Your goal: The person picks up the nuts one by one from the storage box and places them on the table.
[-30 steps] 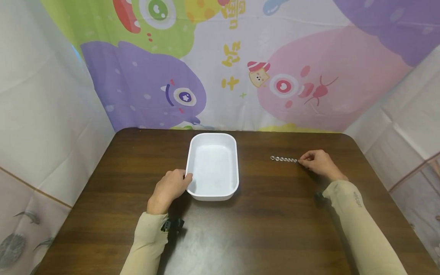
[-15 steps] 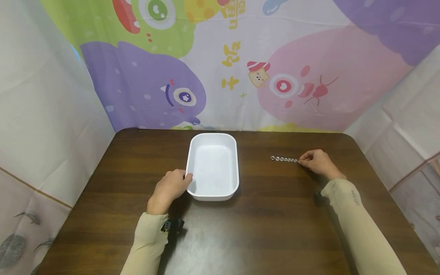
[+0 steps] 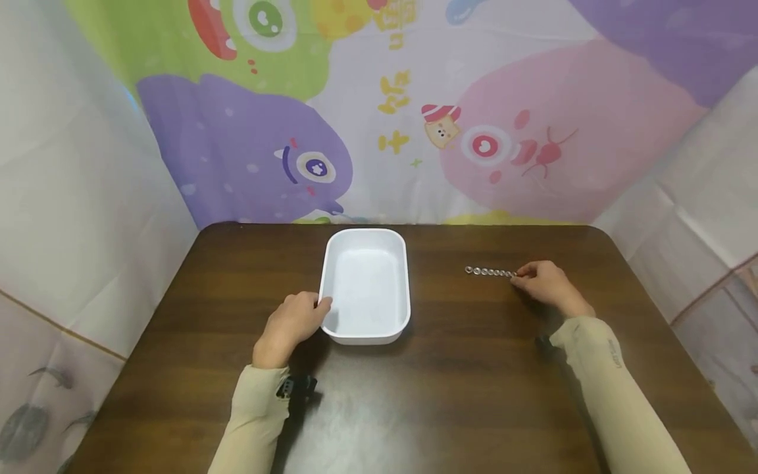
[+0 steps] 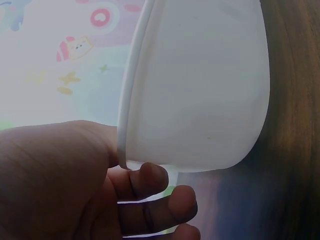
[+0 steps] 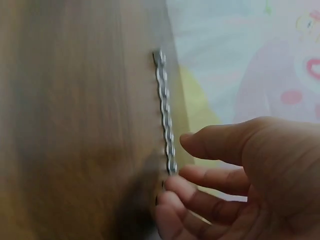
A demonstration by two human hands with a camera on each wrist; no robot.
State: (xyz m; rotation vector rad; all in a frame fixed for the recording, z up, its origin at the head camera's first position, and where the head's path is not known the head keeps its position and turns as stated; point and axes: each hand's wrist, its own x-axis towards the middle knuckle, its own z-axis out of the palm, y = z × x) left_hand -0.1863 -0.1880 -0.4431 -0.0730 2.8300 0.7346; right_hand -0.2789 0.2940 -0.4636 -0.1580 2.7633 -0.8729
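A white rectangular tray (image 3: 365, 289) with rounded corners sits on the table, its inside bare. My left hand (image 3: 289, 327) grips its near left rim, thumb over the edge and fingers along the outer wall; the left wrist view shows the fingertips under the tray (image 4: 200, 95). To the right, several small shiny round pieces (image 3: 485, 271) lie in a straight, tight row. At the row's right end is my right hand (image 3: 547, 286). In the right wrist view its fingertips meet the end of the row (image 5: 164, 107), with the thumb (image 5: 200, 142) held apart from them.
Both hands work over a dark brown wooden table (image 3: 414, 408). A cartoon-printed curtain (image 3: 391, 178) hangs along its far edge, and pale sheets (image 3: 89, 164) close off the sides. Dark wrist devices (image 3: 296, 388) sit at the sleeve cuffs.
My right fingertips have shifted slightly at the row's right end. The left hand keeps its hold on the tray. The head view has moved a little.
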